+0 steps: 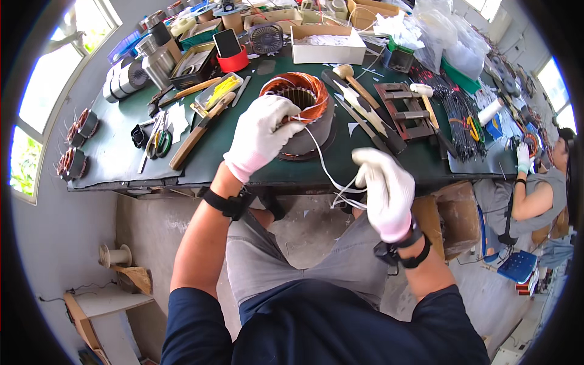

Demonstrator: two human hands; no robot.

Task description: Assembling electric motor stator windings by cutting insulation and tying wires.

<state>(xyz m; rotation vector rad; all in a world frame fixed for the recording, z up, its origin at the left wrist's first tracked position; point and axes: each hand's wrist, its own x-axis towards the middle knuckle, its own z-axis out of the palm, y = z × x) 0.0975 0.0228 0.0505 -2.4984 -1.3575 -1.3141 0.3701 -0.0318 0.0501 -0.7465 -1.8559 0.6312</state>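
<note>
A grey motor stator (307, 118) with copper windings on top stands near the front edge of the dark green workbench (121, 152). My left hand (260, 135), in a white glove, rests on the stator's near rim and pinches a white lacing tape (322, 164) there. The tape runs down to my right hand (386, 191), also gloved, which grips loops of it below the bench edge, above my lap.
Wooden mallets (356, 82), flat wooden sticks (193, 137), scissors (159, 140), tape rolls (125, 78), a small fan (266, 38), a white box (327, 44) and bundled black sleeving (453, 106) crowd the bench. Wound stators (76, 143) sit at its left. Another person (538, 188) works at the right.
</note>
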